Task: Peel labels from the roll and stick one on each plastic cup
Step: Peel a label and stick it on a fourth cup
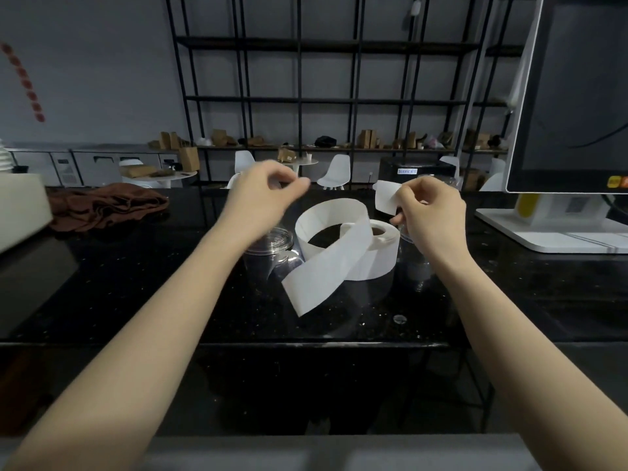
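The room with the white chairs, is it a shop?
Probably a café: a checkout screen stands on the black counter, with white chairs, small tables and paper bags on shelves behind.

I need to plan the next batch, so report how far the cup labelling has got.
Done: no cup shows a label that I can make out. In hand: the right hand pinches a peeled label; the left hand hovers blurred, its grip unclear. The roll lies unwound on the counter. Left: sticking it on a clear cup and labelling the rest.
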`<state>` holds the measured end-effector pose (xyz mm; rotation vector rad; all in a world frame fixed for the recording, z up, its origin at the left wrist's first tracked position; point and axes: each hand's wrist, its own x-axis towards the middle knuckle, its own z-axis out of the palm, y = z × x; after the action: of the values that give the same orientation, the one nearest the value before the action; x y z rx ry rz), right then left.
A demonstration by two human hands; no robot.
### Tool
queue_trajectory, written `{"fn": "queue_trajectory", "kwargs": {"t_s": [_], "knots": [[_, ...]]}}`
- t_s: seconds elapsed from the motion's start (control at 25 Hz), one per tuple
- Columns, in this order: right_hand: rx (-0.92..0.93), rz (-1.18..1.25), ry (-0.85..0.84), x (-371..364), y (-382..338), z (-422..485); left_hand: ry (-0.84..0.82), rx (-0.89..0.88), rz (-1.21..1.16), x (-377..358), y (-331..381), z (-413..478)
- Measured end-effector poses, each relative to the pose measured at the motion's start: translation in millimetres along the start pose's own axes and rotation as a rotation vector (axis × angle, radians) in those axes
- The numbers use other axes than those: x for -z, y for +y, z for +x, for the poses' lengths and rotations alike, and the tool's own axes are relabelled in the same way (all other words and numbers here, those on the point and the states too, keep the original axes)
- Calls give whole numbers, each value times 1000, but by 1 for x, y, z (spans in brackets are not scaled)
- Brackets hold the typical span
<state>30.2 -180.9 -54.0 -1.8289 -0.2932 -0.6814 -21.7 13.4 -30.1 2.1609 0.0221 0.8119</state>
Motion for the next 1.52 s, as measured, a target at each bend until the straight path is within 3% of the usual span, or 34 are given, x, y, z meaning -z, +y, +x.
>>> {"fn": "queue_trajectory", "kwargs": {"t_s": [0.08, 0.16, 0.32, 0.84, 1.04, 1.2, 1.28, 1.36, 1.52], "knots": [[17, 20, -19, -2, 0, -3, 84, 71, 185, 4, -18, 18], [40, 24, -28, -4, -1, -5, 3, 197, 236, 5, -34, 30], [75, 10, -21, -5, 1, -8, -87, 335, -48, 2, -56, 42], [99, 38, -11, -5, -1, -10, 8, 251, -217, 19, -44, 55], [105, 43, 0, -5, 0, -9, -24, 162, -100, 18, -40, 51], [100, 70, 2, -6, 0, -11, -74, 240, -171, 20, -45, 47], [206, 103, 1, -4, -9, -14, -88, 272, -215, 20, -46, 44], [373, 121, -83, -5, -25, -19, -100, 298, -233, 19, -47, 40], [522, 121, -492, -24, -61, -31, -71, 287, -265, 20, -46, 38]]}}
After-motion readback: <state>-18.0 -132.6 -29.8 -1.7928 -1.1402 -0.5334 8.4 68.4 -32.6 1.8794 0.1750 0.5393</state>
